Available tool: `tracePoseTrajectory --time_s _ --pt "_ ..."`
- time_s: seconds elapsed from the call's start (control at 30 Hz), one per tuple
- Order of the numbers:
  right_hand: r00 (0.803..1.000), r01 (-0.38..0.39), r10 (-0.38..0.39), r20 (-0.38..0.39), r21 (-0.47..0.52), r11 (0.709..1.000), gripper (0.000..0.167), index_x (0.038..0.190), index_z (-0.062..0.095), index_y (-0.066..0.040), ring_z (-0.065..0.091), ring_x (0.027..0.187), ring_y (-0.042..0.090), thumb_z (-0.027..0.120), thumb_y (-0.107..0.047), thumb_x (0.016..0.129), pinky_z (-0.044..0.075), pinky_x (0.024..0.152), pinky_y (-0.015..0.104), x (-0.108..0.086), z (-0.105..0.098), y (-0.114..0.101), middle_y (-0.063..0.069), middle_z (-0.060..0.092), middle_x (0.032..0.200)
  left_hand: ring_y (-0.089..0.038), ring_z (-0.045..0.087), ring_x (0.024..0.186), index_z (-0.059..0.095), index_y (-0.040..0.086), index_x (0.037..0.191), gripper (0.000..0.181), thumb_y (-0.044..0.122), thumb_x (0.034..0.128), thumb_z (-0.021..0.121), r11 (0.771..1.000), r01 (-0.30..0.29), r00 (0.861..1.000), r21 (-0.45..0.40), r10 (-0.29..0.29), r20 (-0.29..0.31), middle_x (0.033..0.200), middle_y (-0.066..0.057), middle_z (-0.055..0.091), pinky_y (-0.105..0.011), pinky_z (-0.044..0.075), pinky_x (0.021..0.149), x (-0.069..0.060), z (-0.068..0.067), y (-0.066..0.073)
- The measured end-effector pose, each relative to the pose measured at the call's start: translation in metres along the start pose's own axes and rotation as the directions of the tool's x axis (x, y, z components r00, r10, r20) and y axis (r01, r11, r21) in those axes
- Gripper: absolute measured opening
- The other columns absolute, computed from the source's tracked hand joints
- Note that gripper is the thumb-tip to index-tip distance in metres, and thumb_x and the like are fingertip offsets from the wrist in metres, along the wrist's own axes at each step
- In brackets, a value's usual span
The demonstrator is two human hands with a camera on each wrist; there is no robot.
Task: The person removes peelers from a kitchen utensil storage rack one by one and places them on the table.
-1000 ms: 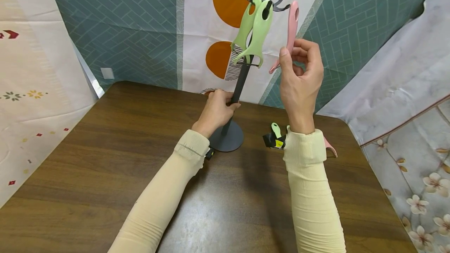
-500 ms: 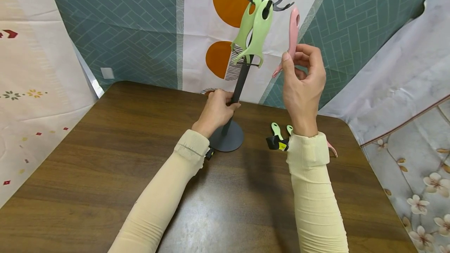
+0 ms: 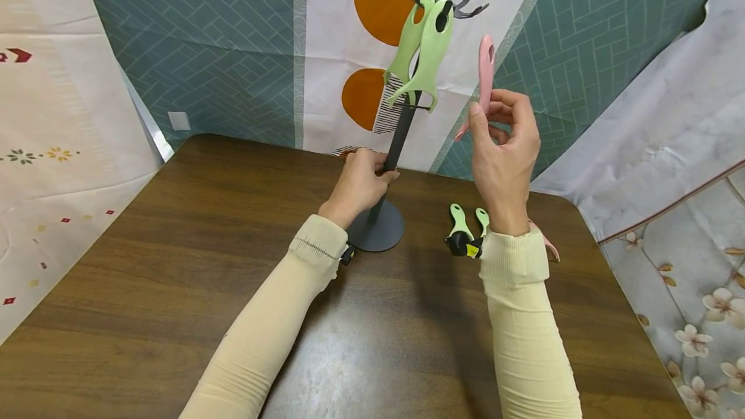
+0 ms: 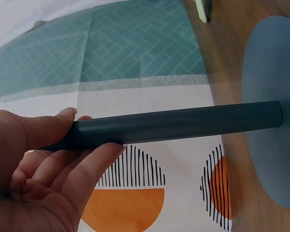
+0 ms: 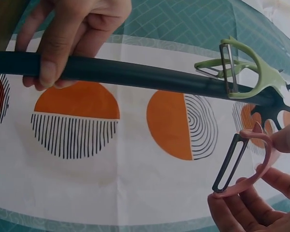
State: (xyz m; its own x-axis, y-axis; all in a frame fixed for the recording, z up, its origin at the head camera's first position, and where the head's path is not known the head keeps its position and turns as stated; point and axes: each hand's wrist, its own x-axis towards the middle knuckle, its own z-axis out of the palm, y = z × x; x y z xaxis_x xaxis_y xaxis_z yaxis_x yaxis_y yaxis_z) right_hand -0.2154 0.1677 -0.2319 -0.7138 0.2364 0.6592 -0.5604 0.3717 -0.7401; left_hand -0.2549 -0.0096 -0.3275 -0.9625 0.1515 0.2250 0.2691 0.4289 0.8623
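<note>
My right hand (image 3: 505, 147) pinches a pink Y-shaped peeler (image 3: 485, 73), its holed handle end pointing up, to the right of a dark metal stand. In the right wrist view, the peeler's metal blade (image 5: 227, 166) faces the stand and is apart from it. My left hand (image 3: 357, 183) grips the stand's pole (image 3: 401, 134), thumb on one side and fingers on the other. Two green peelers, a front one (image 3: 433, 50) and one behind it (image 3: 407, 47), hang by their handle holes from the hooks at the stand's top. A hook (image 3: 471, 11) on the right side is bare.
Beyond my right wrist, two green peelers (image 3: 458, 217) and a pink one (image 3: 550, 249) lie on the wooden table (image 3: 262, 238), partly hidden by my sleeve and the wrist camera (image 3: 460, 244). The stand's round base (image 3: 378, 231) rests on the table. Patterned cloths (image 3: 192, 50) hang behind.
My right hand has moved down with the pink peeler, so its handle end, once beside the right hook's tip, now sits lower and apart from it. My left hand stays on the pole.
</note>
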Motion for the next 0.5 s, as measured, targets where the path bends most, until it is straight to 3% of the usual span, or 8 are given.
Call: tracePoseTrajectory --time_s 0.2,0.5 --pt "1.0 -0.006 0.006 0.019 -0.025 1.0 0.026 0.119 0.067 -0.008 0.06 0.099 0.013 0.069 -0.022 0.097 0.053 0.088 0.024 0.0 -0.002 0.023 -0.009 0.061 0.1 -0.021 0.075 0.098 0.074 0.002 0.119 0.025 0.012 0.0964 0.071 1.0 0.005 1.0 -0.005 -0.005 0.001 0.107 -0.011 0.078 -0.04 0.058 0.087 0.0 0.0 0.0" --pt "0.999 0.012 -0.01 0.048 -0.046 0.999 0.028 0.12 0.067 -0.01 0.06 0.098 0.013 0.07 -0.026 0.097 0.054 0.088 0.023 -0.007 -0.004 0.031 -0.007 0.062 0.102 -0.02 0.075 0.095 0.075 0.001 0.117 0.023 0.011 0.0964 0.071 1.0 -0.004 1.0 -0.009 0.004 -0.001 0.106 -0.011 0.079 -0.038 0.058 0.083 0.0 0.0 0.0"
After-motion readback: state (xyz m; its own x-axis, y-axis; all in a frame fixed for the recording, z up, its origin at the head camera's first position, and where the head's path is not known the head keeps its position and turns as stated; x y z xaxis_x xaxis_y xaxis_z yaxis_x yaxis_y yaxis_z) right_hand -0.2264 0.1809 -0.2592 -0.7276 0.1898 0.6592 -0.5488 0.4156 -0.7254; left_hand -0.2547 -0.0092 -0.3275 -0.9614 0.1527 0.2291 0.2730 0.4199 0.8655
